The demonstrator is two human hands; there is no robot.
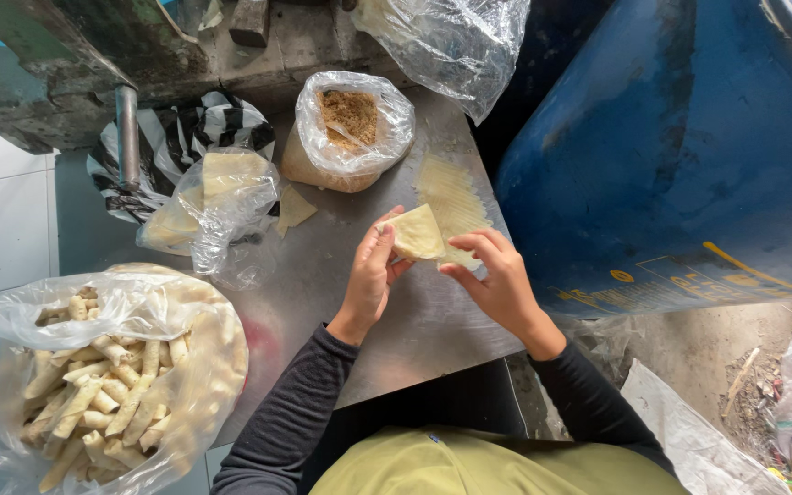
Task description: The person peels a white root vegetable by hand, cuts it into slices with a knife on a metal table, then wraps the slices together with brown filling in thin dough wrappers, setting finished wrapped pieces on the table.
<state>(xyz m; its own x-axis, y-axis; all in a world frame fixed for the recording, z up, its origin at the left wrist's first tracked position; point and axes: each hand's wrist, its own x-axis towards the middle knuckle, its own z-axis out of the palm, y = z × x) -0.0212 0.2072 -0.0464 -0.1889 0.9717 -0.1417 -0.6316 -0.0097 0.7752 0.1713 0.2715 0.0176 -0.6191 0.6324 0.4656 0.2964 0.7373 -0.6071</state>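
Both hands grasp a pale yellow, thin folded pastry wrapper (416,234) above the steel table (414,321), left hand (370,275) pinching its near-left edge, right hand (497,275) its right corner. It looks light, soft and tearable; best held gently by the edges.

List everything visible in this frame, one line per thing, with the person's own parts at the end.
Folded wrapper: one, pale yellow, held between both hands.
Flat wrapper sheet: one, pale yellow, on the table beyond the hands.
Bag of filling: one, clear with brown crumbs, table rear.
Bag of wrappers: one, clear, left of the filling.
Bag of rolls: one, clear, many pale rolls, lower left.
Metal table: one, grey.
Blue drum: one, right.
Left hand: touching the wrapper.
Right hand: touching the wrapper.
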